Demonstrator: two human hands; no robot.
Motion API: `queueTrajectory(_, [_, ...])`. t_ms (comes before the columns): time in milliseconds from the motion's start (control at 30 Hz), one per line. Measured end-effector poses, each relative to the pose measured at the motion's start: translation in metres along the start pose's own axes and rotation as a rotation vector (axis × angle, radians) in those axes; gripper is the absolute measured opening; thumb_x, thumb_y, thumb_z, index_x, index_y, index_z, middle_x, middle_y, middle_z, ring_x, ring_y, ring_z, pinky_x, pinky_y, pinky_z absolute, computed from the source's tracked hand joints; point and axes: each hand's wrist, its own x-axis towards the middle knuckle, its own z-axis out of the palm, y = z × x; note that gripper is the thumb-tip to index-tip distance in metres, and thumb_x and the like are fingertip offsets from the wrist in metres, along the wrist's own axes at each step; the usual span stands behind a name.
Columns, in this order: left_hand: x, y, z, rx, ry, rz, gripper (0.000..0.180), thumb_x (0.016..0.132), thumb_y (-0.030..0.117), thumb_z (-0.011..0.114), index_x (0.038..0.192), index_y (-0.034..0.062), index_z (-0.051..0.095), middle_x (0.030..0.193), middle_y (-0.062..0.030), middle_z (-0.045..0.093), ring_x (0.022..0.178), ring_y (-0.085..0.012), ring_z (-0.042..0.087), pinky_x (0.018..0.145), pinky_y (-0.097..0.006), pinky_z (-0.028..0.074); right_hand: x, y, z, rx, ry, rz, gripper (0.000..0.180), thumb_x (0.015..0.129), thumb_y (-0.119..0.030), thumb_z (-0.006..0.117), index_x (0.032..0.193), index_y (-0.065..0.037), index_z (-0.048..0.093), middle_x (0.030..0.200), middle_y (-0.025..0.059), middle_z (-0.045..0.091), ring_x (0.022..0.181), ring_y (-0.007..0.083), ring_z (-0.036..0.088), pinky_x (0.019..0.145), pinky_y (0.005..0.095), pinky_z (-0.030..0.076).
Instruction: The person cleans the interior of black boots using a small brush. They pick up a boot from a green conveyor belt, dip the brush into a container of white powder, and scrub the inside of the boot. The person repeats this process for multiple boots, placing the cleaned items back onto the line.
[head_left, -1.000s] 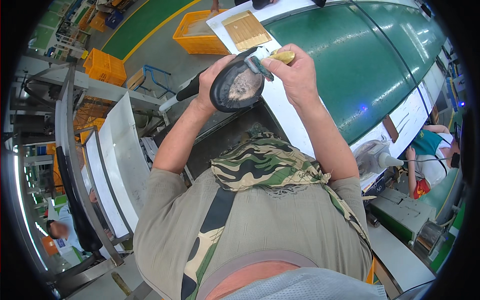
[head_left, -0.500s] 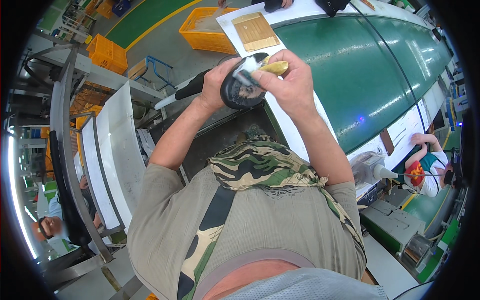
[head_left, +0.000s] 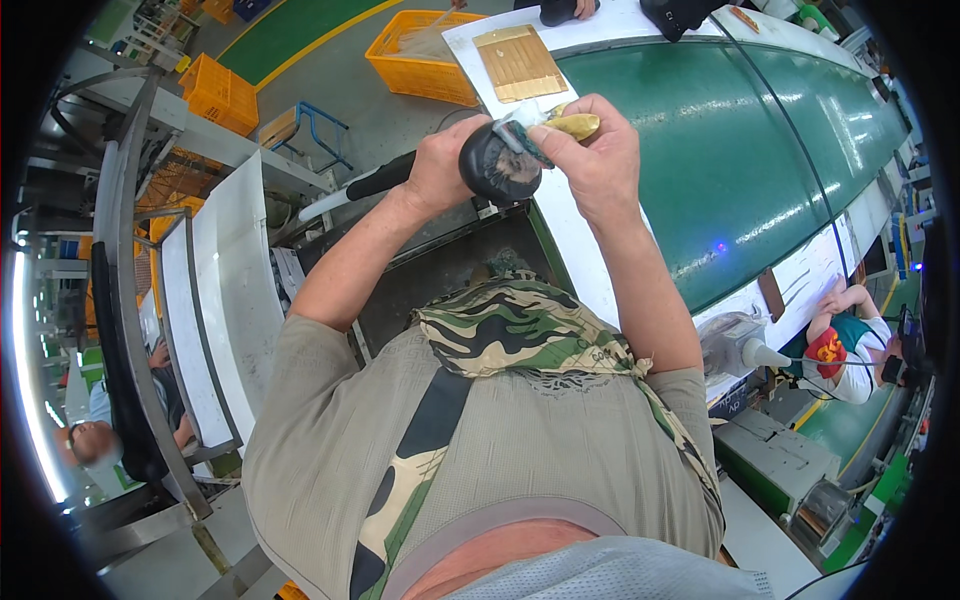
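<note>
Right fingers (head_left: pixel 606 112): clamping a yellow-handled brush (head_left: pixel 576 126)
Left fingers (head_left: pixel 460 132): gripping a black rounded piece (head_left: pixel 493 174) beside the counter (head_left: pixel 580 262)
Ahead: tan board (head_left: pixel 520 62) is occupying counter space
Open room: green belt (head_left: pixel 735 170) is stretching rightward

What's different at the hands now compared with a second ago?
The black piece in the left hand has tilted: its broad oval face now looks smaller and rounder. The yellow-handled tool in the right hand reached further across that face midway and is now back near its upper right edge. Both hands keep their holds, and the tan panel still lies on the white table.
</note>
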Motion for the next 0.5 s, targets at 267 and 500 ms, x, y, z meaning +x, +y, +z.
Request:
queueTrajectory(267, [-0.002,-0.002,-0.006,-0.012,-0.383,-0.205,0.044,0.063,0.005,0.082,0.103,0.0043,0.063,0.092,-0.0123,0.072,0.087,-0.0288,0.071,0.078,-0.038,0.057,0.019,0.008,-0.007,-0.076,-0.088,-0.131,0.018,0.079,-0.007,0.076,0.085,-0.003,0.06,0.08,0.0024,0.064,0.072,0.007,0.058,0.064,0.0235,0.048])
queueTrajectory(500, [0.015,0.017,-0.032,-0.186,-0.792,-0.358,0.055,0.057,-0.001,0.083,0.108,0.0011,0.062,0.098,-0.0153,0.072,0.094,-0.0291,0.069,0.085,-0.038,0.054,0.044,0.022,-0.02,-0.132,-0.164,-0.318,0.019,0.079,-0.006,0.076,0.083,-0.004,0.057,0.084,0.0026,0.063,0.078,0.007,0.056,0.069,0.0231,0.047])
